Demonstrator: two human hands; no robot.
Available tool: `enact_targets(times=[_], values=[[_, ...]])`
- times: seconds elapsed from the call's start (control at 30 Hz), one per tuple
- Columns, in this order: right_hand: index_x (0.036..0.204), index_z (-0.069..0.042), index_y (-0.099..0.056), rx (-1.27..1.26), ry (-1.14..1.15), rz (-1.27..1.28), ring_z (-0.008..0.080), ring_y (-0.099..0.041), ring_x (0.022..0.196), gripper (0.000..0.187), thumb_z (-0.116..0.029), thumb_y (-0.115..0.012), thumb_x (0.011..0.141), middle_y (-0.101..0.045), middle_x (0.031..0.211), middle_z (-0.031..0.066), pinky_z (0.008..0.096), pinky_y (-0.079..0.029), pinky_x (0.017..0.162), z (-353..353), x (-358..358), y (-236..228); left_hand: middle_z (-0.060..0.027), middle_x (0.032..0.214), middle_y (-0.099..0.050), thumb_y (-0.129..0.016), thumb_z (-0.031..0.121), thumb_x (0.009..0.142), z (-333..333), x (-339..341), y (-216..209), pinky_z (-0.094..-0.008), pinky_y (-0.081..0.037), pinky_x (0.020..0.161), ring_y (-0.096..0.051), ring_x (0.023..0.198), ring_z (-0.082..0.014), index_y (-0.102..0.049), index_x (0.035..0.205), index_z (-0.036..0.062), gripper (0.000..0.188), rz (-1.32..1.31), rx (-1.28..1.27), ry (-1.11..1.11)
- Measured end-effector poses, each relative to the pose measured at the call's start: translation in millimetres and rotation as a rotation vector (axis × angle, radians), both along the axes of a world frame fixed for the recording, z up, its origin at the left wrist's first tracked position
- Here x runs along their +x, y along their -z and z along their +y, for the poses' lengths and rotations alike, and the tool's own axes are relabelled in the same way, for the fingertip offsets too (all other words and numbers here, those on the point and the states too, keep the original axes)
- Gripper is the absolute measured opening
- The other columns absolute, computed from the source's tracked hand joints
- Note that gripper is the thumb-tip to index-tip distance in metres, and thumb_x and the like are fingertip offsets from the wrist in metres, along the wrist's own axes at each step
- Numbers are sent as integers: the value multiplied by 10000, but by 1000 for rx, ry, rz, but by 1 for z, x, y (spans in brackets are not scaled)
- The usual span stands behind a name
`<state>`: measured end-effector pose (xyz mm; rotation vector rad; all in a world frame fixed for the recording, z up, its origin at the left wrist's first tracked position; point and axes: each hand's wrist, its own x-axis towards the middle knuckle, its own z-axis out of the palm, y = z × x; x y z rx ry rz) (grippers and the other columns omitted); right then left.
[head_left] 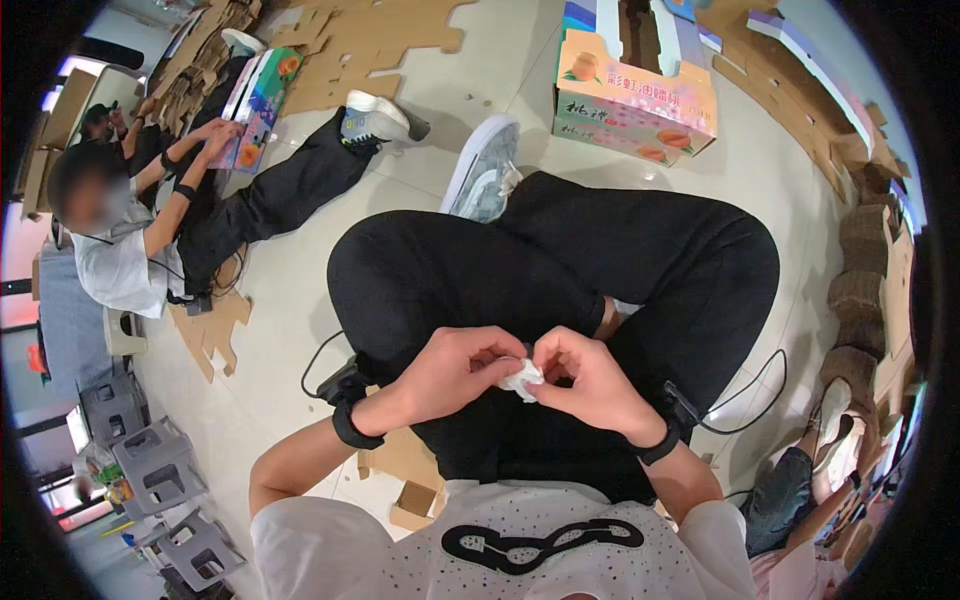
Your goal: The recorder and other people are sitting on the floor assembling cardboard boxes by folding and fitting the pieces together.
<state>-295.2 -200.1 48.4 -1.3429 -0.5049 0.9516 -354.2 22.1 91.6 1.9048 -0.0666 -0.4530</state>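
In front of my lap, a small crumpled white wad, like tissue or soft paper, is pinched between my two hands. The thumb and fingers of my left hand close on its left side. My right hand grips the other side, with thumb and bent fingers drawn together. Both hands hang over my crossed legs in black trousers. Some fingertips are hidden behind the wad and by the curled fingers.
A peach-printed carton stands ahead on the tiled floor. Flat cardboard sheets lie far left, cardboard stacks line the right. At left a person handles another printed carton. Grey stools stand lower left; cables hang near my wrists.
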Motion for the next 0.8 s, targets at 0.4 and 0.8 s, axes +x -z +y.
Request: enact_targets(times=[0.4,0.8], values=[[1241,-63,-473,54,236,335,113,-618,1013,467,3,-740,864,-631,1089,43,279,-502,862,5,-33,0,-43,1024,-641,-502,105,1051,-5,-15,18,-282,-490,745,-574,881,-89,-579,1187,17,179,112,-187,-135],[1137,-41,-586,62,267,127,78,-619,954,280,-12,-718,892,-646,1051,31,242,-510,801,-13,-44,-6,-76,1083,-680,-681,68,940,-16,-33,-3,-235,-561,764,-674,916,-103,-619,1163,-29,251,237,-224,-177]])
